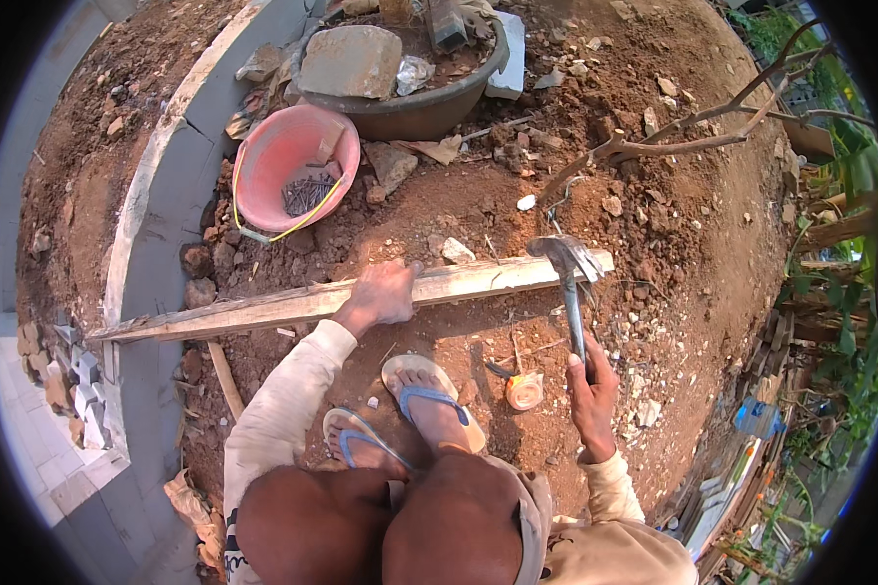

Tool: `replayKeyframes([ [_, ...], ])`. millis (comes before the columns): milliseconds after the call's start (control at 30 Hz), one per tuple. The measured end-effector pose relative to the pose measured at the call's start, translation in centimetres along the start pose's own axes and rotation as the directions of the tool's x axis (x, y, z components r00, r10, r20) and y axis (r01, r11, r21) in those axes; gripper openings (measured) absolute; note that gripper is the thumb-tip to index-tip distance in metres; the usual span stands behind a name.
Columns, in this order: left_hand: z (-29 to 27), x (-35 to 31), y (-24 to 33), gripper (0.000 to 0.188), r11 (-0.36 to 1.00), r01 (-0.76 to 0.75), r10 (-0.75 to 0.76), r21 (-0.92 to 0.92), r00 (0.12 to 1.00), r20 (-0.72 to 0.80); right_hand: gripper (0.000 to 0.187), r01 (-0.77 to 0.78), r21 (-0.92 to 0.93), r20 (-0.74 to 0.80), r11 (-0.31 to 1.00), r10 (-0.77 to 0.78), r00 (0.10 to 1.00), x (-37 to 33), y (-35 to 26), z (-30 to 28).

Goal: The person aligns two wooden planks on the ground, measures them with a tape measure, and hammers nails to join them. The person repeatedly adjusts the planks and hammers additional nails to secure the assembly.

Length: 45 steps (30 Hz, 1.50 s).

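A long wooden beam crosses in front of my feet, its left end resting on a grey block wall. Wrapped over its middle, my left hand grips the beam. My right hand is closed round the handle of a claw hammer. The hammer's head lies over the beam's right end, its claw pointing right; whether it touches the wood I cannot tell. Beyond the beam, a pink bucket with a yellow-green handle leans on the soil with many nails inside.
A low grey wall runs along the left. A dark basin bearing a concrete block stands behind the bucket. Bare branches reach in from the right. Near my sandals lies a peach-coloured roll. Stones dot the reddish soil.
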<state>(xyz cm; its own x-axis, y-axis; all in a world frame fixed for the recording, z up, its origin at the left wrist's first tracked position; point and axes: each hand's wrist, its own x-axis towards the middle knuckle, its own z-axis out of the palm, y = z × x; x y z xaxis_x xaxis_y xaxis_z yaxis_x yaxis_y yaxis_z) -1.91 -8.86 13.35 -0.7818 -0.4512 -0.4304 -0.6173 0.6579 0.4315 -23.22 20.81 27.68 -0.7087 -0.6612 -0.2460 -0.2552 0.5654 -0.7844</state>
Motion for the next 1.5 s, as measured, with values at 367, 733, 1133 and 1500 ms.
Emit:
replayKeyframes([
  [367,1.2,0.6,-0.7,0.063,1.000,-0.005,0.006,0.017,0.995,-0.102,0.031,-0.029,-0.222,0.130,0.975,0.059,0.990,-0.5,-2.9,-1.2],
  [733,2.5,-0.4,-0.2,0.041,0.999,-0.033,0.021,-0.034,0.956,-0.293,0.028,0.302,-0.358,0.067,0.884,-0.298,0.952,-1.8,-2.4,0.2],
  [1133,2.1,-1.1,1.0,0.028,1.000,-0.011,0.011,0.003,0.965,-0.262,0.044,0.420,0.290,-0.389,0.860,-0.295,0.873,-3.0,-7.7,-3.6],
  [1500,1.8,-1.5,1.0,0.030,1.000,-0.003,0.008,0.020,0.970,-0.243,0.033,0.098,-0.388,0.054,0.917,-0.084,0.995,-3.3,-3.5,2.0],
])
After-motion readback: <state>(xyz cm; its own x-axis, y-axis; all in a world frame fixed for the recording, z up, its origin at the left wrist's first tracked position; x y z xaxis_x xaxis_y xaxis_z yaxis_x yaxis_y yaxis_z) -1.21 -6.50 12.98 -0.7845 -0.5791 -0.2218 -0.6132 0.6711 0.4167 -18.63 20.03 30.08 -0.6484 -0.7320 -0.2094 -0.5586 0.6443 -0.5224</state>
